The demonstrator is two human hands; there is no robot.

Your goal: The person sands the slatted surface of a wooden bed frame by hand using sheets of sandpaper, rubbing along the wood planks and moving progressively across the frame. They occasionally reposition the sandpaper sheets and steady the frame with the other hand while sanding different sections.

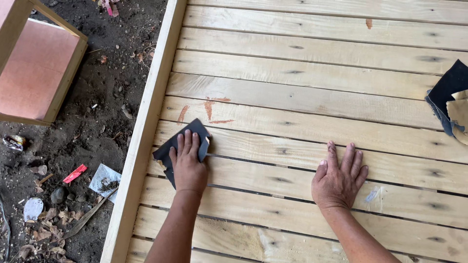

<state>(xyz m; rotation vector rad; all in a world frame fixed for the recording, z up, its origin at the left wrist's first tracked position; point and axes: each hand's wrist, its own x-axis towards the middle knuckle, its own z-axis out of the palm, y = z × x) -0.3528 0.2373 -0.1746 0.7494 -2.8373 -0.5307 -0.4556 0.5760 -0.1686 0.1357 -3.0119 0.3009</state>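
A pale wooden slatted panel (312, 97) fills most of the view, its planks running left to right. My left hand (188, 165) presses flat on a dark sheet of sandpaper (195, 130) near the panel's left side rail. Just above it are reddish smears (210, 106) on the wood. My right hand (340, 176) lies flat on a plank further right, fingers spread, with nothing in it.
More dark and tan sandpaper sheets (451, 100) lie at the right edge of the panel. A wooden frame with a pink board (34, 73) stands at top left on dark soil (97, 122) littered with scraps, leaves and stones.
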